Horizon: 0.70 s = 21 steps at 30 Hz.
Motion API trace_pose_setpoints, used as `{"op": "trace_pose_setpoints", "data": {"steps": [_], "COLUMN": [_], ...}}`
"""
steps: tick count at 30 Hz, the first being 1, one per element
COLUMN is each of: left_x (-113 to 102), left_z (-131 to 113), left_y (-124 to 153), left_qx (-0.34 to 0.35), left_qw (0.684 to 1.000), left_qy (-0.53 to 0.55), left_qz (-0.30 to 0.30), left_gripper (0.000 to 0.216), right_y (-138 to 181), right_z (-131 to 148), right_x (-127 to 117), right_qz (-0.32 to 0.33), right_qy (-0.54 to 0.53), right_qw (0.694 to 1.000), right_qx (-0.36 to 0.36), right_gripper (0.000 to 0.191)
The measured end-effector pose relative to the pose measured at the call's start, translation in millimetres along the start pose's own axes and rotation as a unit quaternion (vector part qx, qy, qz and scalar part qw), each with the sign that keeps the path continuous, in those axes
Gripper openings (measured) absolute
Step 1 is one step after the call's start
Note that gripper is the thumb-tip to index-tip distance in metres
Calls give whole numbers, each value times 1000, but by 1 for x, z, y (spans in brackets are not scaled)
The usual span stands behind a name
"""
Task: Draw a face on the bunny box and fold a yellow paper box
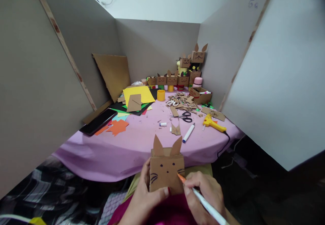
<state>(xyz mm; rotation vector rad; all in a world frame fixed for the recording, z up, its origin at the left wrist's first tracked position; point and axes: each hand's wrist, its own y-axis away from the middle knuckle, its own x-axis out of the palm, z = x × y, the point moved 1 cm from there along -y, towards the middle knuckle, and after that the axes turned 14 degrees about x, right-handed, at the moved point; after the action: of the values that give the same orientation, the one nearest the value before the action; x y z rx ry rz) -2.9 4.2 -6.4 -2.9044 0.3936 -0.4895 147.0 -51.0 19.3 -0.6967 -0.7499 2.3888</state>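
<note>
My left hand grips a small brown cardboard box with two pointed ears, drawn eyes and whiskers, held upright in front of me near the table's front edge. My right hand pinches a white marker whose orange tip touches the box face at its lower right. Whiskers show on the left side of the face, and a few strokes at the right by the tip.
The purple-covered table holds a yellow glue gun, black scissors, a white marker, a black phone, coloured paper sheets, cardboard scraps and several finished ear-topped boxes at the back. Grey partition boards enclose it.
</note>
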Motion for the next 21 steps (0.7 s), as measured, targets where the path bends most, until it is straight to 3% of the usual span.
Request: {"op": "trace_pose_setpoints", "data": {"steps": [4, 11, 21], "left_x": [2, 2, 2], "left_z": [-3, -3, -4], "left_y": [1, 1, 1], "left_qx": [-7, -19, -10], "left_qw": [999, 999, 999], "left_qy": [32, 44, 16], "left_qz": [24, 16, 29], "left_gripper": [87, 90, 96], "right_y": [0, 0, 1], "right_z": [0, 0, -1], "right_x": [1, 1, 1], "right_qz": [-2, -12, -11], "right_qy": [-8, 3, 1], "right_qw": [1000, 1000, 1000], "right_qx": [3, -1, 3], "right_gripper": [8, 9, 9]}}
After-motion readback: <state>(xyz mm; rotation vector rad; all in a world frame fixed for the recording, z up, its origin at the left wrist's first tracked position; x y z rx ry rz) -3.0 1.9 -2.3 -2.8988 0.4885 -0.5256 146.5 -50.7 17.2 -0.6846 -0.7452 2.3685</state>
